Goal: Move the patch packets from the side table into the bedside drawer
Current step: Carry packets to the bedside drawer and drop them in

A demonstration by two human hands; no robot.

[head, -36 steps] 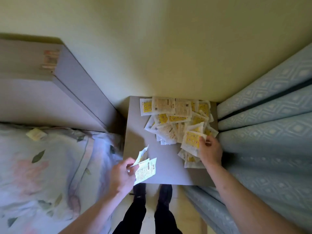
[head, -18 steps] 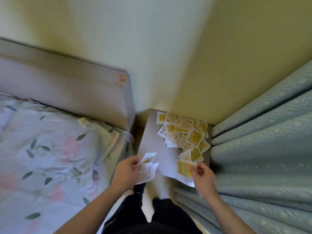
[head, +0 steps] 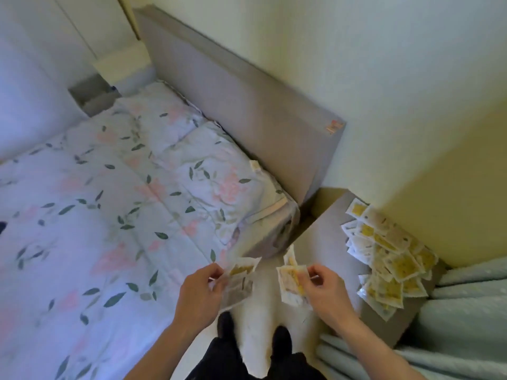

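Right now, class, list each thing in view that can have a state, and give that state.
Left hand: grips packets.
Right hand: grips packets.
Packet pile: lies loose on the side table.
Bed: covered by a floral quilt.
Drawer: not in view.

The patch packets (head: 386, 253) are flat white sachets with a yellow square in the middle. Most of them lie in a loose, overlapping heap on the grey side table (head: 323, 231), toward its far and right part. A few packets (head: 241, 281) are held up in the left hand (head: 200, 294), and a few more packets (head: 290, 281) in the right hand (head: 326, 292), above the floor and off the table.
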